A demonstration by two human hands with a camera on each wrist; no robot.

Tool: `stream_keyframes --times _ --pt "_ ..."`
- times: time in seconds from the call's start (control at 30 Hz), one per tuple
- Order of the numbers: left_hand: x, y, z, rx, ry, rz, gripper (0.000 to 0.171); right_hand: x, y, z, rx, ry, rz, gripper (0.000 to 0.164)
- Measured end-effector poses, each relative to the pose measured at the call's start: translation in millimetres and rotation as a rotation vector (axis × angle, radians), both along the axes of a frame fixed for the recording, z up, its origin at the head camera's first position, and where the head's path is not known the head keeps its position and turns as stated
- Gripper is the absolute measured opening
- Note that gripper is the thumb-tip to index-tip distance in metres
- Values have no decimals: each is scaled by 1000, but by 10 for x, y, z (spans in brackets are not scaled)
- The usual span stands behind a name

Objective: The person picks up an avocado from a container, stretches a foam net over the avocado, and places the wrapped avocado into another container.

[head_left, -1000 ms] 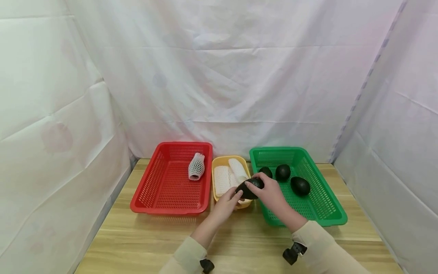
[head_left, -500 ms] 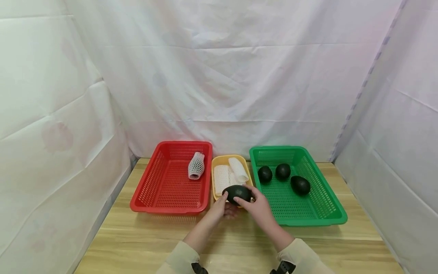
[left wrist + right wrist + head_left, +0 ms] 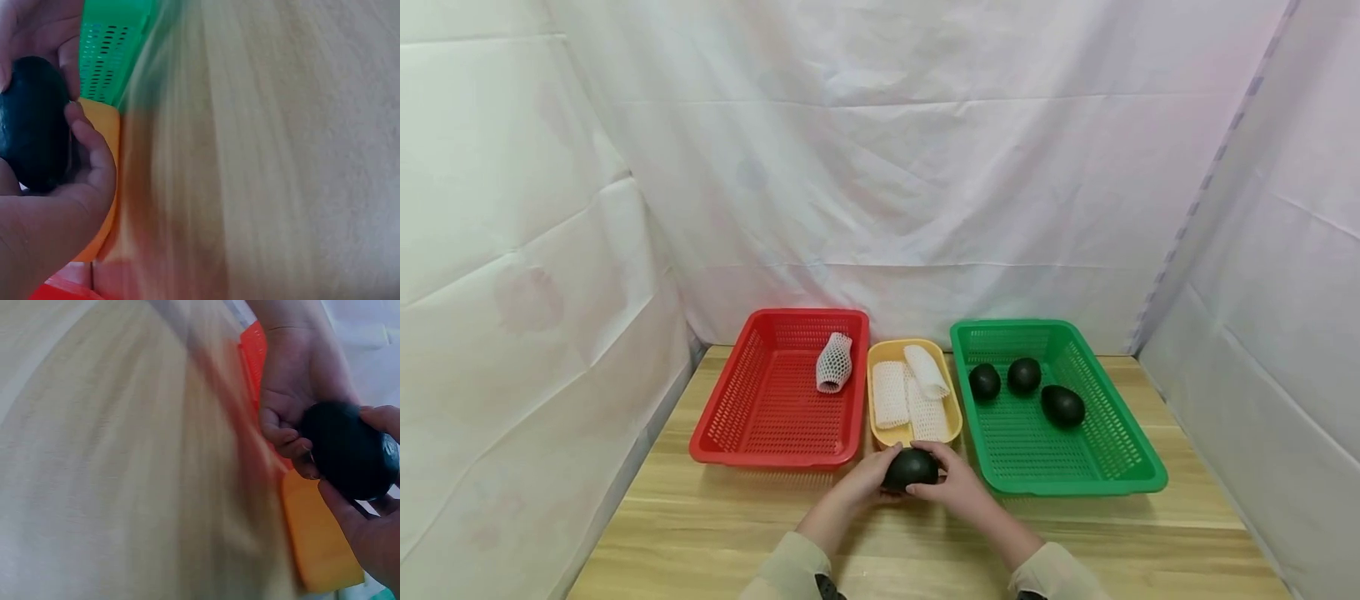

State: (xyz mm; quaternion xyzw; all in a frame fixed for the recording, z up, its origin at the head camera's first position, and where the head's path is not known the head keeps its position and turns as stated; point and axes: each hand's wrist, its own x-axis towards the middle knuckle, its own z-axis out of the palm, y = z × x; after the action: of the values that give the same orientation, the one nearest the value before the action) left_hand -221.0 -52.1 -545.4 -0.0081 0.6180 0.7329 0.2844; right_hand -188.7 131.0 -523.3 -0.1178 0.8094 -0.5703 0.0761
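Both hands hold one dark avocado (image 3: 911, 469) just in front of the small yellow basket (image 3: 956, 429). My left hand (image 3: 864, 481) grips its left end, with fingers curled beneath it in the left wrist view, where the avocado (image 3: 34, 122) is seen from the side. On the other end, my right hand (image 3: 957, 484) pinches the fruit (image 3: 350, 450) between thumb and fingers. Inside the yellow basket lie white foam net sleeves, among them a left sleeve (image 3: 891, 394) and a rolled one (image 3: 927, 372).
A red basket (image 3: 700, 450) on the left holds one foam net sleeve (image 3: 833, 363) with something dark inside. The green basket (image 3: 1150, 479) on the right holds three avocados, one of them the nearest avocado (image 3: 1063, 406). White cloth (image 3: 880, 183) hangs behind the wooden table (image 3: 760, 533).
From beside the green basket, both hands have brought the avocado left and toward the body, from over the yellow basket to in front of it. The baskets stay in place.
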Motion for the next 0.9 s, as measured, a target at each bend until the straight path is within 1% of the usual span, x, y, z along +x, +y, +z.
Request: stream_keyframes --times 0.1,0.17,0.27,0.37,0.5,0.57,0.67,0.8,0.9 --pt "-14 42 -83 -11 -28 30 57 -3 10 -117 -2 -48 -21 63" --pt "-21 68 -136 -21 -33 59 60 -18 13 -197 -39 -78 -49 63" --pt "-39 101 -200 -48 -37 105 64 -66 20 -322 -130 -115 -108 64" --pt "-66 123 -238 -63 -28 135 63 -145 31 -450 -242 -142 -164 67" --pt "-122 143 -261 -75 -28 159 56 -241 52 -574 -372 -192 -201 69" --pt "-157 149 -266 -77 -29 167 55 -273 56 -606 -417 -195 -216 69" --pt "-212 149 -262 -57 -31 184 57 -319 53 -640 -458 -183 -243 67" --pt "-264 133 -277 15 -40 208 56 -376 53 -677 -477 -158 -257 61" --pt "-283 124 -290 69 -38 200 53 -408 67 -695 -500 -136 -262 58"
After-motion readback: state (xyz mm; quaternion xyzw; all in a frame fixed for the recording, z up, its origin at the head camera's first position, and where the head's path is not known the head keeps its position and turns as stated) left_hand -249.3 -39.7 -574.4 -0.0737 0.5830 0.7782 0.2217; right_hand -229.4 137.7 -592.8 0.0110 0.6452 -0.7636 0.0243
